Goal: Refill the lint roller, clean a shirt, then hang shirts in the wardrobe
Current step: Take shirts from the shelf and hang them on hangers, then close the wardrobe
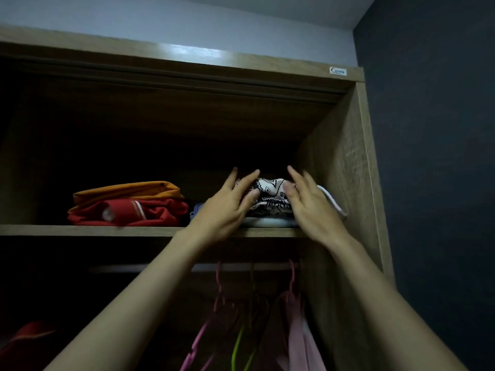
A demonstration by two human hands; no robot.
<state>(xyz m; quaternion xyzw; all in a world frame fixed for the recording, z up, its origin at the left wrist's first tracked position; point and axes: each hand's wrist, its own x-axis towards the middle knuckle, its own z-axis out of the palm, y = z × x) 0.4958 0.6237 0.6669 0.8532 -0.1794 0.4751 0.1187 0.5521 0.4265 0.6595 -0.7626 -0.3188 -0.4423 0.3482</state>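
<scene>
On the upper wooden shelf (150, 230) of the brown wardrobe (345, 145), a folded black-and-white patterned shirt (270, 195) tops a small pile at the right end. Left hand (227, 207) and right hand (310, 207) flank it, fingers (247, 180) spread and touching the cloth without closing on it. Folded orange and red garments (128, 204) lie further left; pink and green hangers (241, 341) hang below.

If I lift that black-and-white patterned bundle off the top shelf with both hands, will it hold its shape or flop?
Likely floppy: the patterned bundle is rumpled folded fabric, so it should sag and may unfold between the left hand and right hand. Probably light. It rests on a pale folded item, which could drag along; the white cord at its right side may dangle.
</scene>
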